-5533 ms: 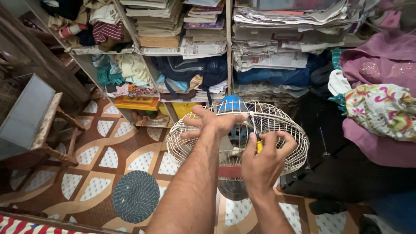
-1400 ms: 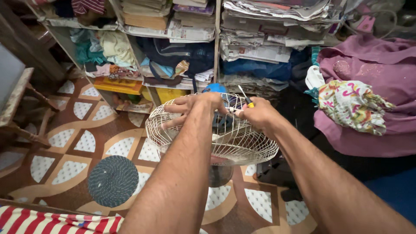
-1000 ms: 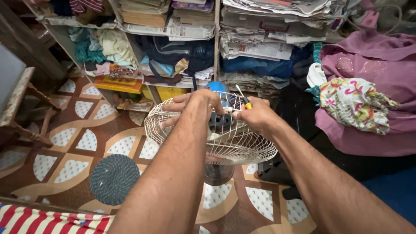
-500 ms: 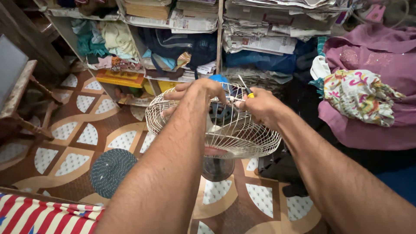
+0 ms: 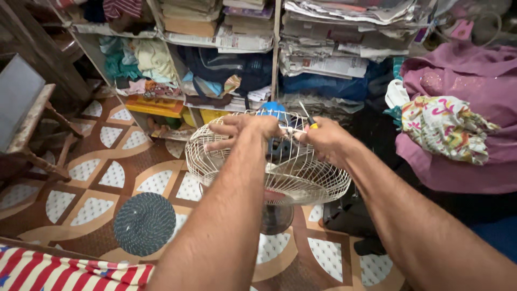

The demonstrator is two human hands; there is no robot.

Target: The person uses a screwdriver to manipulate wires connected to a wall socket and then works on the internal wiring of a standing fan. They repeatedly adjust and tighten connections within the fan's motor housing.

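My left hand (image 5: 245,129) grips the far rim of the white wire fan guard (image 5: 269,161), fingers curled through the wires at eleven o'clock. My right hand (image 5: 323,141) is closed on a yellow-handled screwdriver (image 5: 308,119) at one o'clock, its tip at the rim. Against a second ago, both hands hold the same station; only my view has shifted slightly. I judge the rim fastening still under work. The guard sits on its fan above the patterned floor (image 5: 97,167), a round blue mat (image 5: 144,222) at eight o'clock.

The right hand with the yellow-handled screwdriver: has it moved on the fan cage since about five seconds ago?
Yes. The right hand has gone from the near rim of the white wire fan cage to its far rim, close to the left hand.
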